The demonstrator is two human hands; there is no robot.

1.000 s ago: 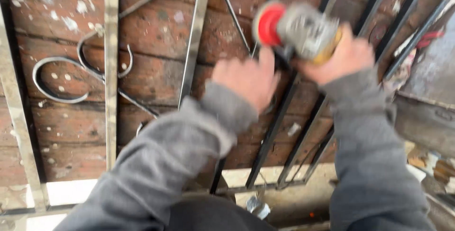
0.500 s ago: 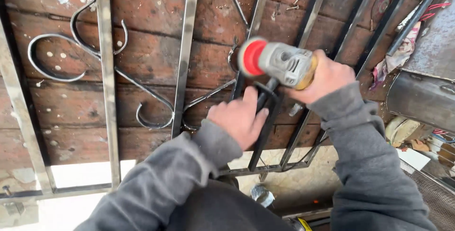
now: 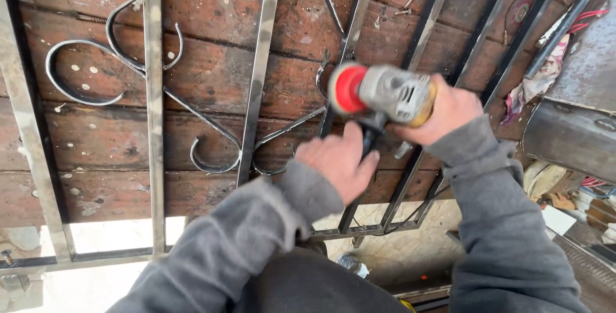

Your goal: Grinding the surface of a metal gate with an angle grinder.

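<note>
Centre frame: right hand [image 3: 449,111] clamped around the grey angle grinder with red guard [image 3: 385,93]. Left hand [image 3: 339,162] closed on its black side handle [image 3: 371,138], above the scrolled steel gate frame [image 3: 154,95].

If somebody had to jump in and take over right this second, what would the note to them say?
Left hand: closed round the black side handle of the angle grinder.
Right hand: gripping the grinder's body from the rear.
The grinder's red disc end is at a bar of the iron grille, near its scrolls. The grille lies flat on worn wooden planks.
Done: cannot tell which joints are ground.
Left: probably the grille's other joints; check each one.
</note>
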